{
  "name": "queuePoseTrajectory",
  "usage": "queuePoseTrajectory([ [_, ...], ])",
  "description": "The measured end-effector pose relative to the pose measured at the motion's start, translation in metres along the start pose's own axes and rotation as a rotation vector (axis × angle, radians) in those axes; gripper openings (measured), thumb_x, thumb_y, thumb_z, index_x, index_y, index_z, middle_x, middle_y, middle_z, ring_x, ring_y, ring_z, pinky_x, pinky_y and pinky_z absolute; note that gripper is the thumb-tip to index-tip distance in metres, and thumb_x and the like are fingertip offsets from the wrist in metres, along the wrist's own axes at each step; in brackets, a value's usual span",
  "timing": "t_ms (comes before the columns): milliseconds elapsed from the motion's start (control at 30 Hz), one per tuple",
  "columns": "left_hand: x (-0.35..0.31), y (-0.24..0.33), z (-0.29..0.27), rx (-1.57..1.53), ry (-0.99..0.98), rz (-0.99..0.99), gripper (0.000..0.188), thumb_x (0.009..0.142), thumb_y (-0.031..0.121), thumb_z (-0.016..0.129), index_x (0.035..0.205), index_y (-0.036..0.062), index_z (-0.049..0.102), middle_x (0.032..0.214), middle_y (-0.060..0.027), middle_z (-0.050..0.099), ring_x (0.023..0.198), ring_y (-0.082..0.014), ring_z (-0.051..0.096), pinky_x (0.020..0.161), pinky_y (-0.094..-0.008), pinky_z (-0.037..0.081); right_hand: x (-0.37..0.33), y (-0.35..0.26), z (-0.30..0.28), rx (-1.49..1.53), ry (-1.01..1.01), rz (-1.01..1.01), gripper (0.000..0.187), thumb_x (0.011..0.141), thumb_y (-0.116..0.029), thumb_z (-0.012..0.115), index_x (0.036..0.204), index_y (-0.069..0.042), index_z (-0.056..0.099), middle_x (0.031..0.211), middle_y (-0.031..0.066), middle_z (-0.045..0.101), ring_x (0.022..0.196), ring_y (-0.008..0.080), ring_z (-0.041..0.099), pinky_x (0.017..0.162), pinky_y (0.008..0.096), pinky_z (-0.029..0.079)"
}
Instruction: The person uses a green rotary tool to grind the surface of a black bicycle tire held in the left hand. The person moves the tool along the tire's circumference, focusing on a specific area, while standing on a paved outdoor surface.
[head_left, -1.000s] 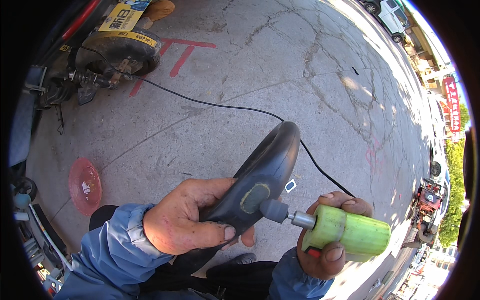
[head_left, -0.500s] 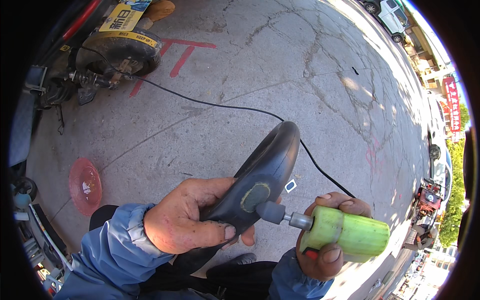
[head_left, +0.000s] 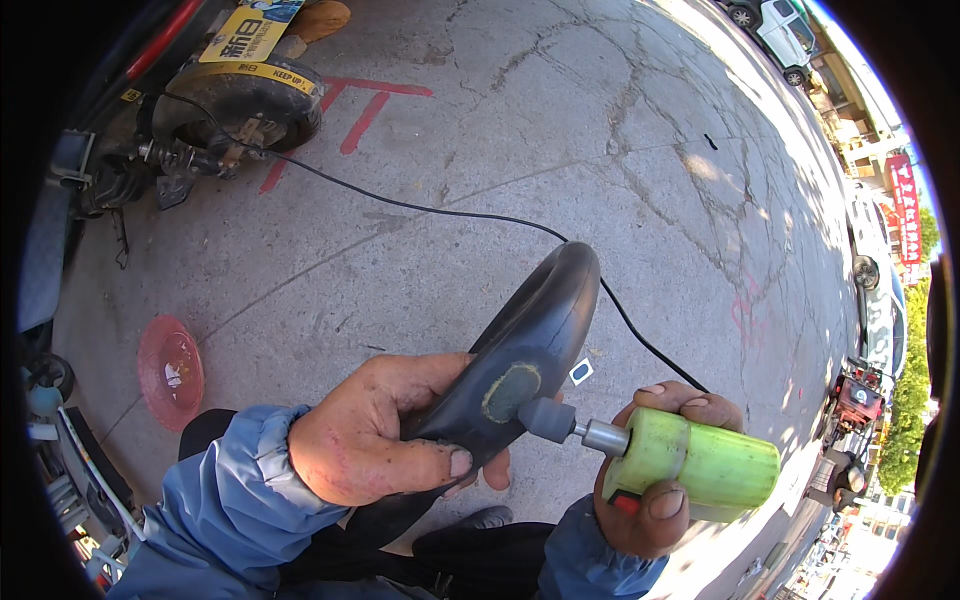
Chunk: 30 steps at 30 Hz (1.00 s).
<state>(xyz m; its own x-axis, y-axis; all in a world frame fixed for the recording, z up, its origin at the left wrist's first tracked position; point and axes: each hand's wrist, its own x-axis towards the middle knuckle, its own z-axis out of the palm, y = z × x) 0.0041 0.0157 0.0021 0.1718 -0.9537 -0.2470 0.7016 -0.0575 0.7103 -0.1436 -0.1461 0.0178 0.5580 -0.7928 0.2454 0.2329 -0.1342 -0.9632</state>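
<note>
My left hand (head_left: 375, 435) grips a black rubber inner tube (head_left: 540, 320), thumb on the near side and fingers behind it. A roughened oval patch with a pale yellowish rim shows on the tube's surface. My right hand (head_left: 650, 480) is wrapped round a yellow-green electric grinder (head_left: 700, 460) with a red switch under the fingers. Its grey grinding head (head_left: 547, 420) sits at the lower right edge of the oval; whether it touches the rubber is hard to tell. A black cord (head_left: 430, 209) passes behind the tube.
A vehicle's rear wheel (head_left: 240, 105) stands at the upper left, the cord running past it. On the concrete ground (head_left: 480, 120) lie a pink plastic basin (head_left: 170, 372) at left and a small white-and-blue patch (head_left: 581, 372) beyond the tube. Parked vehicles line the far right.
The grinder and its head have shifted very slightly to the right. My left hand and the inner tube stay almost still.
</note>
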Motion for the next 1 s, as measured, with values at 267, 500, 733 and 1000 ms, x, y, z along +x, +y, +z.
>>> queuePoseTrajectory([
  [267,0.0009,0.0029,0.0055,-0.033,0.014,0.027,0.055,0.079,-0.002,0.054,0.134,-0.0062,0.048,0.094,-0.0110,0.068,0.083,-0.0126,0.060,0.075,-0.0267,0.047,-0.0021,-0.0026,0.0022,0.058,-0.030,0.010,0.070,0.067,-0.038,0.087,0.108,0.001,0.047,0.097,0.0256,0.064,0.091,0.0291,0.065,0.082,0.0384,0.053],
  [500,0.0023,-0.0014,0.0014,-0.039,-0.022,0.029,0.056,0.080,-0.001,0.053,0.136,-0.0053,0.047,0.092,-0.0108,0.067,0.081,-0.0108,0.058,0.072,-0.0252,0.046,-0.0016,-0.0003,-0.0003,0.056,-0.053,0.015,0.069,0.068,-0.038,0.087,0.108,0.001,0.047,0.096,0.0252,0.064,0.093,0.0298,0.065,0.084,0.0394,0.052],
  [733,0.0007,-0.0012,0.0036,-0.040,0.006,0.041,0.055,0.080,-0.003,0.052,0.135,-0.0063,0.047,0.097,-0.0124,0.067,0.092,-0.0145,0.062,0.086,-0.0295,0.046,0.0005,0.0010,-0.0028,0.048,-0.007,-0.015,0.068,0.068,-0.037,0.086,0.108,0.002,0.047,0.095,0.0245,0.064,0.092,0.0296,0.066,0.085,0.0398,0.052],
  [1000,-0.0013,0.0019,0.0021,-0.041,-0.009,0.008,0.052,0.080,-0.005,0.052,0.132,-0.0071,0.049,0.099,-0.0126,0.067,0.095,-0.0154,0.062,0.085,-0.0293,0.046,-0.0009,0.0007,-0.0009,0.036,0.007,-0.038,0.068,0.069,-0.038,0.086,0.108,0.002,0.047,0.095,0.0243,0.064,0.090,0.0297,0.066,0.086,0.0409,0.052],
])
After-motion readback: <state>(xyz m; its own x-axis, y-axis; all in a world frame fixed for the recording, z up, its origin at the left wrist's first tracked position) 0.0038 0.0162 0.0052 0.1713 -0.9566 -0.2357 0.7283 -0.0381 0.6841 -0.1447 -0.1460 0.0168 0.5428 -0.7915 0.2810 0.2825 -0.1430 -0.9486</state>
